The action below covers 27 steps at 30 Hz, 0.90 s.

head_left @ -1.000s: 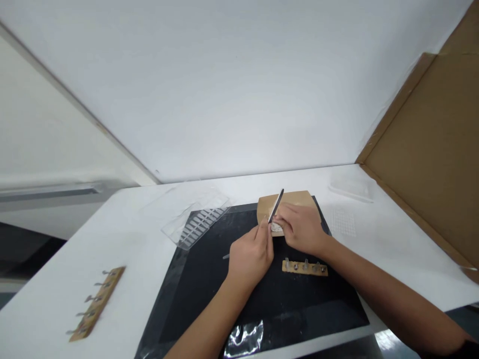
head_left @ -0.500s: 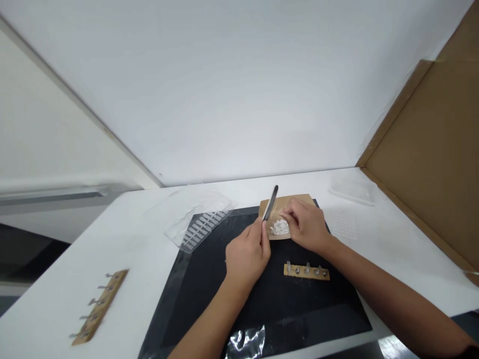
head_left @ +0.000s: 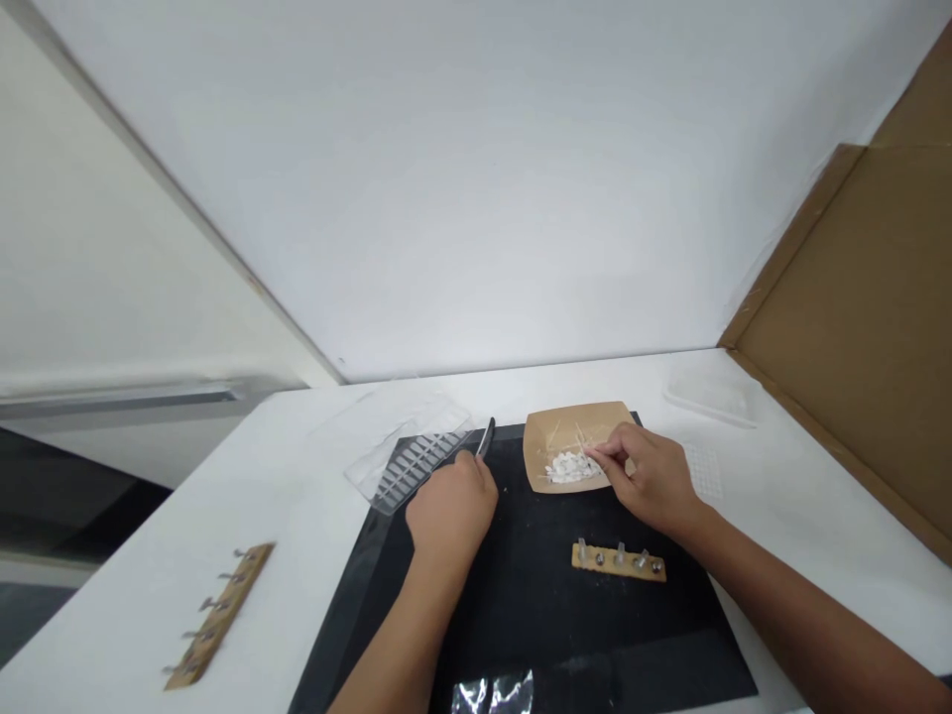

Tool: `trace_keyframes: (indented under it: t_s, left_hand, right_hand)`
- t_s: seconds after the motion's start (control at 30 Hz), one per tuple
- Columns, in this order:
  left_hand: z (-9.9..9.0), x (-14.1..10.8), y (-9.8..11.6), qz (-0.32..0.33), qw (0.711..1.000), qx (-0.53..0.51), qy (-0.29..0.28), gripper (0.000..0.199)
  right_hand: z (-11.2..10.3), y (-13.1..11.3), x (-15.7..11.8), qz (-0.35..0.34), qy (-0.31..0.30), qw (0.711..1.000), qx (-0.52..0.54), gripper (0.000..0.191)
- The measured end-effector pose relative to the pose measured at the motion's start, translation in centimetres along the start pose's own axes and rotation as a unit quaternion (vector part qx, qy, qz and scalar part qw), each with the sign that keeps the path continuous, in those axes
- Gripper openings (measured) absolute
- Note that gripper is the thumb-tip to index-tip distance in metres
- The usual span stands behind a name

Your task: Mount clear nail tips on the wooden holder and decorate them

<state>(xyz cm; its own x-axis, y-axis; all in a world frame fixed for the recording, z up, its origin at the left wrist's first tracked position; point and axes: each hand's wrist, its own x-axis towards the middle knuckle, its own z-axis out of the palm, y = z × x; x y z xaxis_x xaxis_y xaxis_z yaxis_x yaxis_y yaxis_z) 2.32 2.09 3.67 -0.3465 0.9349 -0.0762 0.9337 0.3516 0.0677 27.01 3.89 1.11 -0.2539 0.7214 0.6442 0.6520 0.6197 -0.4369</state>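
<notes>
My left hand (head_left: 453, 501) is closed around a slim silver tool with a black end (head_left: 486, 436), which points up and away over the far edge of the black mat (head_left: 513, 605). At the open brown paper tray (head_left: 542, 421), my right hand (head_left: 651, 476) has its thumb and fingers pinched together above the right side. What the fingertips hold, if anything, is too small to make out. A heap of small white pieces (head_left: 569, 468) lies in the tray, with a few thin pale sticks beside it. My right hand hides the tray's right end.
A wooden strip with clear pegs and metal studs (head_left: 619, 562) lies on the mat. Another wooden strip (head_left: 221, 617) is at left on the white table (head_left: 297, 516). A clear slotted case (head_left: 413, 461) overlaps the mat; a clear lid (head_left: 710, 397) lies right, near a cardboard wall (head_left: 855, 327).
My left hand has moved left and away from the tray with the tool, lowering it. My right hand remains at the tray, shifted slightly right, and more of the tray now shows.
</notes>
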Motion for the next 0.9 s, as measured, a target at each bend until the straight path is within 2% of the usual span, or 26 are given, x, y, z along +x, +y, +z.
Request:
trace_keyframes:
  t_s: [0.07, 0.17, 0.23, 0.3, 0.33, 0.4, 0.47, 0.53, 0.6, 0.77, 0.9]
  left_hand:
    - [0.2, -0.3, -0.1, 0.008, 0.999, 0.022, 0.04, 0.043]
    - [0.4, -0.6, -0.3, 0.028, 0.988, 0.05, 0.142, 0.043]
    - [0.6, -0.7, -0.4, 0.065, 0.977, 0.009, 0.202, 0.04]
    - [0.9, -1.0, -0.1, 0.15, 0.958, -0.097, 0.222, 0.034]
    - [1.0, -1.3, 0.2, 0.21, 0.941, -0.168, 0.208, 0.032]
    - [1.3, -2.1, 1.2, 0.328, 0.883, -0.308, 0.133, 0.031]
    - [1.6, -2.9, 2.2, 0.39, 0.829, -0.396, 0.057, 0.025]
    - [2.0, -3.6, 3.1, 0.392, 0.8, -0.453, 0.019, 0.019]
    - [2.2, -3.9, 3.5, 0.392, 0.784, -0.481, -0.01, 0.017]
    - [1.9, -3.8, 3.5, 0.387, 0.76, -0.518, -0.061, 0.015]
    - [1.6, -4.2, 3.6, 0.354, 0.748, -0.553, -0.093, 0.013]
  right_hand:
    - [-0.5, -0.3, -0.3, -0.027, 0.001, 1.0, -0.013, 0.026]
    - [-1.3, -0.5, -1.1, -0.054, 0.004, 0.998, -0.037, 0.026]
    - [-1.8, -0.4, -1.8, -0.076, -0.001, 0.996, -0.053, 0.026]
    - [-2.2, -0.4, -2.4, -0.112, -0.002, 0.992, -0.061, 0.024]
    - [-2.3, -0.5, -2.7, -0.13, -0.003, 0.99, -0.063, 0.025]
    - [-2.7, -0.7, -2.9, -0.157, -0.02, 0.985, -0.061, 0.026]
    - [-3.0, -1.2, -2.8, -0.179, -0.054, 0.981, -0.048, 0.028]
    - [-3.3, -1.8, -2.8, -0.204, -0.083, 0.975, -0.029, 0.026]
    - [-3.6, -2.5, -2.8, -0.226, -0.086, 0.97, -0.019, 0.025]
    - [-4.0, -3.9, -2.8, -0.255, -0.061, 0.964, -0.05, 0.031]
    - [-4.2, -4.5, -2.7, -0.264, -0.058, 0.96, -0.069, 0.033]
